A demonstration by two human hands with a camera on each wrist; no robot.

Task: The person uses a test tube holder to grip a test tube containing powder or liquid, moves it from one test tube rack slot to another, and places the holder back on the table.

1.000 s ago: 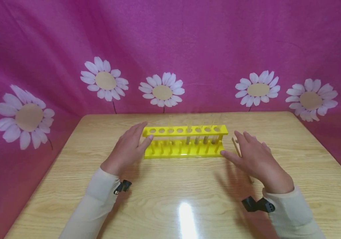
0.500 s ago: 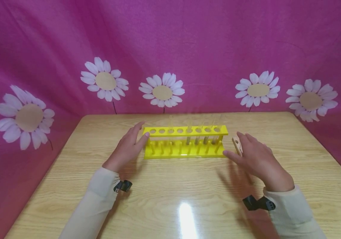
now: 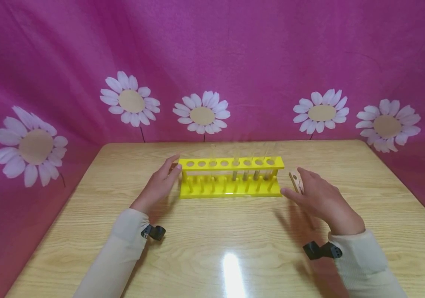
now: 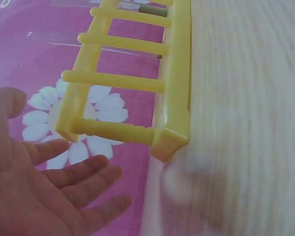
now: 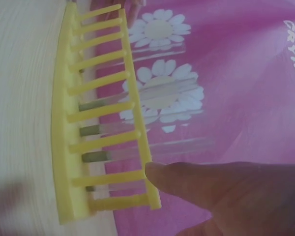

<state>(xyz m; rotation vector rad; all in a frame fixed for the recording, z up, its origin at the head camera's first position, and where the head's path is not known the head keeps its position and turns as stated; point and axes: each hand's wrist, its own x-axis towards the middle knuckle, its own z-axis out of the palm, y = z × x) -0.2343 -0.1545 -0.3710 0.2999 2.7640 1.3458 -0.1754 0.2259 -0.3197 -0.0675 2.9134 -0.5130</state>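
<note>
A yellow test tube rack (image 3: 231, 192) stands upright on the table, with a row of pegs along its front. Several clear glass test tubes (image 5: 182, 146) stand in it, mostly toward the right end; some have greenish-grey matter at the bottom. My left hand (image 3: 156, 186) is beside the rack's left end, fingers extended and spread in the left wrist view, holding nothing. Beyond the right end, my right hand (image 3: 322, 198) hovers with its thumb pointing toward the rack and nothing in its grip. Under that hand lies a wooden test tube holder (image 3: 293, 180), partly hidden.
The wood-grain table (image 3: 205, 248) carries a bright light reflection near its front. Behind and at the sides hangs a magenta cloth (image 3: 257, 74) printed with white daisies. Small black wrist cameras sit on both sleeves.
My left hand has drawn slightly down and left from the rack's top bar. My right hand has shifted a little right, showing more of the wooden holder. The rack stays put.
</note>
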